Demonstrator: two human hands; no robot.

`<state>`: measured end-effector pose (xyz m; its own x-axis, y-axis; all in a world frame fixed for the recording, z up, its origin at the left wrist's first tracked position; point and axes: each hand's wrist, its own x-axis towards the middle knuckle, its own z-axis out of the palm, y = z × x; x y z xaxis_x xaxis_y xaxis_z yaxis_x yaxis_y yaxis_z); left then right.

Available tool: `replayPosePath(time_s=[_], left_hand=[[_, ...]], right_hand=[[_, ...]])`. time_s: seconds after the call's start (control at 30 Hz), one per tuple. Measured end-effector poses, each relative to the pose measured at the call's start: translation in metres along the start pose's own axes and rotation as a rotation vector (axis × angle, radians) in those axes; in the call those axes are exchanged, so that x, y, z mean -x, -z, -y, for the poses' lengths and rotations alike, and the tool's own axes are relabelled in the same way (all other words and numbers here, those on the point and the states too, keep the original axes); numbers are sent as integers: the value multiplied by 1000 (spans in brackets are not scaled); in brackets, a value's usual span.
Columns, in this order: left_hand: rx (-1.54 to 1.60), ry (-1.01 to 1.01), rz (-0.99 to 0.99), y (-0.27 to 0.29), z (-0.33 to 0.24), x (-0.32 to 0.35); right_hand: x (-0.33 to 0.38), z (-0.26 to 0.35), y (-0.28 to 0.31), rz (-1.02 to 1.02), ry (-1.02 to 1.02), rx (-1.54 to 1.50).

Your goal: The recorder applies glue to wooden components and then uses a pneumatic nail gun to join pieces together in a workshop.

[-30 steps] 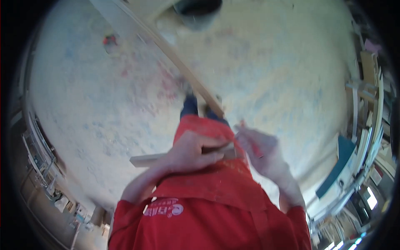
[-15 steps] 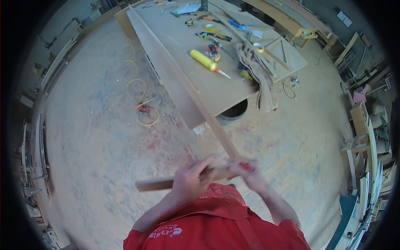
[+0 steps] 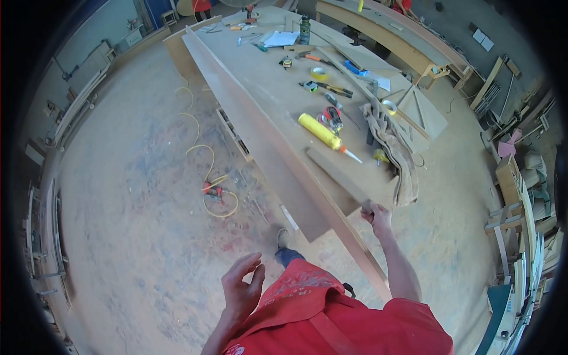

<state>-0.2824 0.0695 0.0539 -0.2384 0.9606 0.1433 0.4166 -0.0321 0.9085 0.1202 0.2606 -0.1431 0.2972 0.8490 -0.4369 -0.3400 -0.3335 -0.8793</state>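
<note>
My right hand (image 3: 378, 218) is closed around the near end of a short wooden strip (image 3: 336, 171), whose far end is over the worktable (image 3: 278, 97). To its left a long wooden board with an upright edge (image 3: 260, 118) runs along the table's side, its narrow end (image 3: 367, 257) jutting toward me. My left hand (image 3: 241, 287) is in front of my body at the lower left, holding nothing, with thumb and fingers apart. Beyond the strip lies a yellow glue bottle (image 3: 319, 131) with a white nozzle.
A grey cloth (image 3: 390, 148) hangs over the table's right edge. Tape rolls (image 3: 319, 74), pliers (image 3: 338, 90), a hammer (image 3: 316, 58) and a dark flask (image 3: 305, 31) are on the table. A red power tool (image 3: 213, 190) with a yellow hose lies on the floor to the left.
My left hand has let go of the short wooden strip. My right hand has carried the strip from in front of my body forward to the table. I have moved closer to the table.
</note>
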Motion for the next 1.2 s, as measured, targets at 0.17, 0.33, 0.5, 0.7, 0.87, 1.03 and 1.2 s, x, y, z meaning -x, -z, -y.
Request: replayPosePath(time_s=[0.17,0.33,0.5,0.7,0.87,1.03,1.2], left_hand=[[-20,128,-34,24,29,-58],[-14,258,-3,43,31,-129],[-13,390,35,48,49,-192],[51,423,109,61,58,-257],[91,367,179,89,88,-303],[160,319,251,135,127,-348],[191,363,280,209,185,-409]], right_hand=[[-42,6,-42,-49,702,1292],[-74,32,-115,250,634,1347],[-134,77,-133,196,422,1435],[-161,64,-140,172,516,1614],[-168,59,-167,145,575,1538],[-159,84,-177,88,409,1554],[-107,135,-235,7,313,1629]])
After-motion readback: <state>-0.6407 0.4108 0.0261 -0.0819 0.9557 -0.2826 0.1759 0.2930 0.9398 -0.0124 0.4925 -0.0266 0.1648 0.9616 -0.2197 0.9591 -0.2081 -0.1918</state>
